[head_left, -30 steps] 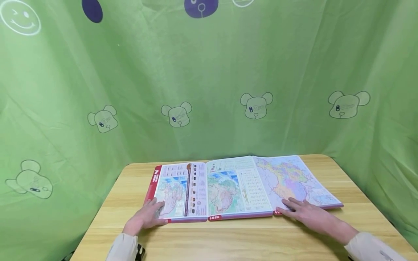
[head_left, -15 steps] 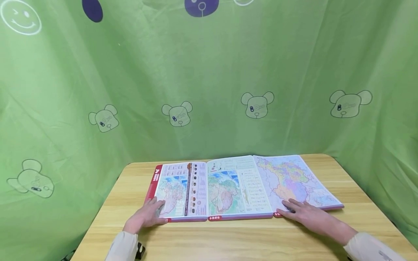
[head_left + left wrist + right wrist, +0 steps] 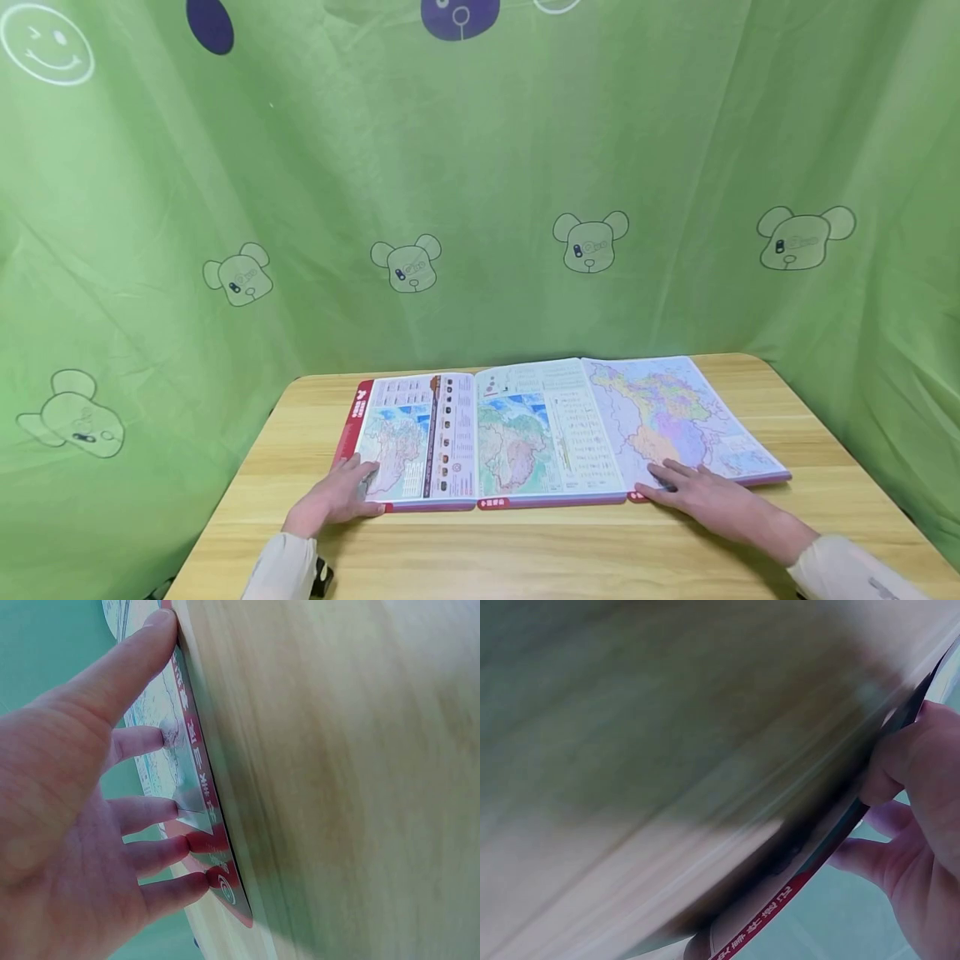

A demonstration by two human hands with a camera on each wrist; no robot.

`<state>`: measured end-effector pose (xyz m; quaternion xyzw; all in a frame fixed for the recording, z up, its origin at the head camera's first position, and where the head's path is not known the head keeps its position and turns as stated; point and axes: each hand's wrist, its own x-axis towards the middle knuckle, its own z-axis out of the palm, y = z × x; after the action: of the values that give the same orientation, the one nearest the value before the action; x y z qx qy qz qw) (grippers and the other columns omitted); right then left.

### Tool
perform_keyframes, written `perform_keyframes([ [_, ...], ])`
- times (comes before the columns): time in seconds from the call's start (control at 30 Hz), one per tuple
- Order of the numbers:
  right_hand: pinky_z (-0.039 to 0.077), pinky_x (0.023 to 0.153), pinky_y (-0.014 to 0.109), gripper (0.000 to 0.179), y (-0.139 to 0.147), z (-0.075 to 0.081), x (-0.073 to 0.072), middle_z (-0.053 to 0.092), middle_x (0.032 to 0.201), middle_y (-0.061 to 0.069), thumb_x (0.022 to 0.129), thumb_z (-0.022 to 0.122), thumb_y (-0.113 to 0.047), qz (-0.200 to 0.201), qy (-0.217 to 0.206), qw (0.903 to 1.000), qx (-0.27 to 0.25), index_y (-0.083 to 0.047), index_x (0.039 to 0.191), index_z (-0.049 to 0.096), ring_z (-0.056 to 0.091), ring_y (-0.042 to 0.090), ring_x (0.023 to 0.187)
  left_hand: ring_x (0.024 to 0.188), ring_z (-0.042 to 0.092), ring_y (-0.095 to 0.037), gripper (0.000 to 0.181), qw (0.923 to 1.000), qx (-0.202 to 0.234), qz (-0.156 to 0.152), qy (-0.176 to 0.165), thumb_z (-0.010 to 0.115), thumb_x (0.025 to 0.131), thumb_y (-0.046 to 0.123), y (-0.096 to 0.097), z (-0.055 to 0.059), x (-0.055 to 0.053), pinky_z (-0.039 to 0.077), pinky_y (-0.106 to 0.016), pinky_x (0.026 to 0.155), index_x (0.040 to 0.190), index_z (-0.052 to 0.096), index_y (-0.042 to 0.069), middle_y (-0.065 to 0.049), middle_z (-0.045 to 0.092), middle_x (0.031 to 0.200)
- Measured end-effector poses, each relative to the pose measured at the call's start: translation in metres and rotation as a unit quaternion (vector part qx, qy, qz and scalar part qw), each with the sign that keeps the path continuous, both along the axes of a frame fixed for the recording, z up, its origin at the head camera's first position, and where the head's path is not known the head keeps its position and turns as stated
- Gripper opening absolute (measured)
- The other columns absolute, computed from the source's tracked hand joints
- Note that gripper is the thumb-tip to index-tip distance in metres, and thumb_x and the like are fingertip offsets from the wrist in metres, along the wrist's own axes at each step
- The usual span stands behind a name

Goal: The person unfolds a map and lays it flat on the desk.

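Note:
Map sheets with thick edges lie on the table as three panels side by side. The left panel (image 3: pixel 397 442) has a red left border, the middle panel (image 3: pixel 517 433) a green map, and the right panel (image 3: pixel 660 408) a map in many colours. I cannot tell if they are joined. My left hand (image 3: pixel 330 500) rests on the left panel's near left corner, fingers spread, thumb along the near edge; the left wrist view shows its fingertips (image 3: pixel 174 806) touching the surface. My right hand (image 3: pixel 712 500) rests on the right panel's near edge, fingers extended over the page, thumb at the rim.
The wooden table (image 3: pixel 480 558) has rounded far corners. Green curtain (image 3: pixel 495 167) with printed bear heads hangs close behind it and along both sides. A dark strap (image 3: pixel 322 577) is at my left wrist.

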<state>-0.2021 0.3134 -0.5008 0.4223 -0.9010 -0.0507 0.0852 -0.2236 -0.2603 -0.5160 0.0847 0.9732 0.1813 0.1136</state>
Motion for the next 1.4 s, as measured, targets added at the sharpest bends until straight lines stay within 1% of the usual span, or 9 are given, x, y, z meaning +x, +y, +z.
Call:
perform_keyframes([
  [0.23, 0.047, 0.075, 0.066, 0.055, 0.0001, -0.0024, -0.0013, 0.052, 0.13, 0.02, 0.084, 0.055, 0.003, -0.005, -0.002, 0.9999, 0.008, -0.022, 0.133, 0.056, 0.051, 0.045, 0.113, 0.134, 0.024, -0.046, 0.077, 1.0, 0.001, -0.003, 0.007, 0.078, 0.073, 0.045, -0.0013, -0.0019, -0.001, 0.026, -0.062, 0.104, 0.136, 0.05, 0.01, -0.026, 0.031, 0.146],
  [0.33, 0.046, 0.076, 0.066, 0.055, -0.0001, -0.0024, -0.0013, 0.052, 0.131, 0.02, 0.085, 0.054, 0.002, -0.011, -0.009, 0.9998, 0.013, -0.023, 0.134, 0.055, 0.05, 0.045, 0.114, 0.134, 0.024, -0.047, 0.078, 1.0, 0.003, -0.004, 0.007, 0.078, 0.073, 0.044, -0.002, -0.0027, -0.0013, 0.025, -0.062, 0.104, 0.136, 0.05, 0.009, -0.027, 0.03, 0.146],
  [0.63, 0.046, 0.075, 0.067, 0.055, -0.0006, -0.0031, -0.0003, 0.052, 0.13, 0.021, 0.084, 0.054, 0.003, -0.008, -0.007, 0.9999, -0.001, -0.022, 0.133, 0.057, 0.05, 0.046, 0.114, 0.135, 0.024, -0.046, 0.078, 0.9999, 0.004, -0.003, 0.012, 0.077, 0.073, 0.045, -0.0025, -0.0039, -0.0022, 0.025, -0.061, 0.105, 0.137, 0.049, 0.009, -0.027, 0.03, 0.146],
  [0.8, 0.046, 0.076, 0.067, 0.056, -0.0004, -0.0052, -0.0007, 0.05, 0.132, 0.021, 0.084, 0.055, 0.003, -0.013, -0.017, 0.9998, -0.004, -0.023, 0.134, 0.055, 0.049, 0.047, 0.116, 0.135, 0.023, -0.046, 0.078, 0.9999, 0.005, -0.001, 0.014, 0.078, 0.073, 0.043, -0.0029, -0.0032, -0.0017, 0.025, -0.062, 0.105, 0.137, 0.049, 0.008, -0.028, 0.029, 0.147],
  [1.1, 0.046, 0.077, 0.067, 0.059, 0.0007, -0.0058, -0.0014, 0.049, 0.134, 0.02, 0.084, 0.056, 0.004, -0.019, -0.044, 0.9989, -0.002, -0.024, 0.136, 0.053, 0.047, 0.047, 0.118, 0.135, 0.022, -0.046, 0.078, 0.9999, 0.014, 0.001, 0.004, 0.078, 0.073, 0.043, -0.0019, -0.002, 0.0002, 0.023, -0.062, 0.106, 0.137, 0.049, 0.009, -0.027, 0.028, 0.147],
  [1.4, 0.048, 0.075, 0.064, 0.062, 0.002, -0.0054, -0.0034, 0.05, 0.133, 0.021, 0.08, 0.058, 0.007, -0.009, -0.035, 0.9993, -0.007, -0.022, 0.135, 0.054, 0.049, 0.046, 0.116, 0.136, 0.023, -0.044, 0.076, 0.9998, 0.011, -0.002, 0.016, 0.078, 0.073, 0.042, -0.0024, -0.0003, -0.001, 0.024, -0.061, 0.106, 0.136, 0.05, 0.009, -0.026, 0.029, 0.148],
])
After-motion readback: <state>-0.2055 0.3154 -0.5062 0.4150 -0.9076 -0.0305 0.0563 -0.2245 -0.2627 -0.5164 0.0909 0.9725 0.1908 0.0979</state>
